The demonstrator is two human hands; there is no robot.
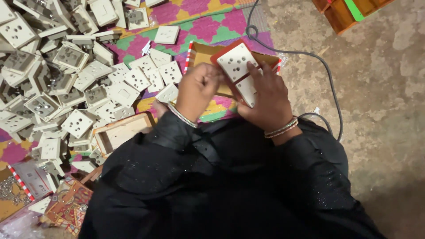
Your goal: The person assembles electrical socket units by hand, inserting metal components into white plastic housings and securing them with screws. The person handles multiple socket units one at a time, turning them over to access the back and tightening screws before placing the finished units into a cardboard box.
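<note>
- Sleeves of black cloth are seen nearest, both wrists bangled.
- Right hand (265, 99) is closed around a white socket plate (237, 62) backed by red card.
- Left hand (198, 88) is curled shut at the plate's left edge; packing is judged underway.
- Open cardboard box (201, 53) lies beneath, on the patterned mat (208, 26).
- Loose socket plates (66, 71) are heaped toward the mat's far left corner.
- Seating the plate squarely is likely called for next.

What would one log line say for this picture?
right hand: holds white socket plate | left hand: fist at cardboard box | heap of sockets on left
</note>
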